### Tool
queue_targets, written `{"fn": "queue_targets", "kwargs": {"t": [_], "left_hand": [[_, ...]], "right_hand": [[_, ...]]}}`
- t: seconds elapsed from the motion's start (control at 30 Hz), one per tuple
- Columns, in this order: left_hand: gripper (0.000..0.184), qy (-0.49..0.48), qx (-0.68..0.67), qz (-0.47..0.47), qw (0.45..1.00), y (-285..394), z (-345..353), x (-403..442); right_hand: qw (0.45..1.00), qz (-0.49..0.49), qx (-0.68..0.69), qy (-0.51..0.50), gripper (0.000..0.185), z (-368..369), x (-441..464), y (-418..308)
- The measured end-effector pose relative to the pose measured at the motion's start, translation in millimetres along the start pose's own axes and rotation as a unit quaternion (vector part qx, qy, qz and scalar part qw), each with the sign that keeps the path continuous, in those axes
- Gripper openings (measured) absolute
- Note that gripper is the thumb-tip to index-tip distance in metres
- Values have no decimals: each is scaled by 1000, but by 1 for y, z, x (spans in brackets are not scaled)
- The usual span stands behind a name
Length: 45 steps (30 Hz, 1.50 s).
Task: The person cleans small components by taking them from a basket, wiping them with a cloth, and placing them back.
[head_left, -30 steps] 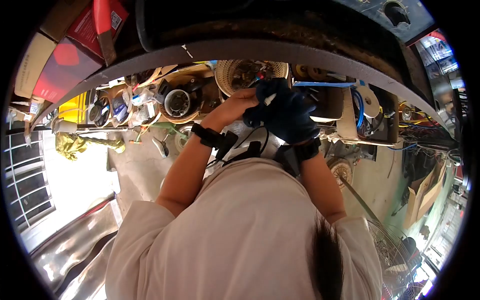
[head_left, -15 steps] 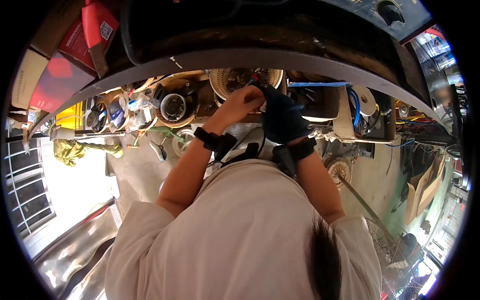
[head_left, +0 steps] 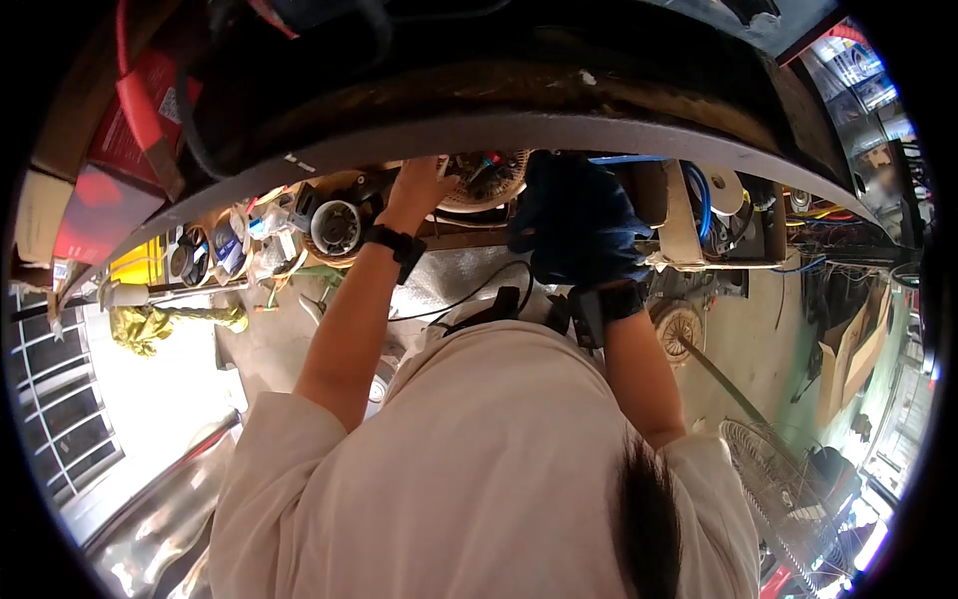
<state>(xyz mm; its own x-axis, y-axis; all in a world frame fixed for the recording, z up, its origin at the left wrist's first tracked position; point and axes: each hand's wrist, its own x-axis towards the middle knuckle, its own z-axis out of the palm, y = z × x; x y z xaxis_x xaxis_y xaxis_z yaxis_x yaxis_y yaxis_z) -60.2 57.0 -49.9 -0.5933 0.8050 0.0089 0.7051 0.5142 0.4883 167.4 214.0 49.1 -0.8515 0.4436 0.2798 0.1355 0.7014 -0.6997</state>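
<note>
My left hand (head_left: 423,190) is bare, with a black strap on the wrist. It reaches to the left rim of a pale woven basket (head_left: 479,205) that holds small dark parts and a red piece. Its thumb stands apart from the fingers, whose tips are partly cut off by the dark edge above; I make out nothing held. My right hand (head_left: 581,222) wears a dark blue glove and sits just right of the basket. The glove's fingers look loosely spread, with nothing visible in them.
A dark curved edge (head_left: 479,135) spans above both hands. To the left are a white round container (head_left: 336,228) and loose clutter. A cardboard box (head_left: 684,215), blue hose (head_left: 701,200) and white roll (head_left: 724,190) are at right. A fan (head_left: 778,479) stands lower right.
My hands have come apart: the left moved left from the gloved hand to the basket's rim. The gloved right hand now looks broader and spread. The view has shifted slightly.
</note>
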Motion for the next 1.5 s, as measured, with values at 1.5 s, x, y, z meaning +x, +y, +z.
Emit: {"fn": "queue_targets", "kwargs": {"t": [1.5], "left_hand": [[24,99,-238,160,953,129,-69,-42]], "right_hand": [[977,14,209,-44,44,24,7,-38]]}}
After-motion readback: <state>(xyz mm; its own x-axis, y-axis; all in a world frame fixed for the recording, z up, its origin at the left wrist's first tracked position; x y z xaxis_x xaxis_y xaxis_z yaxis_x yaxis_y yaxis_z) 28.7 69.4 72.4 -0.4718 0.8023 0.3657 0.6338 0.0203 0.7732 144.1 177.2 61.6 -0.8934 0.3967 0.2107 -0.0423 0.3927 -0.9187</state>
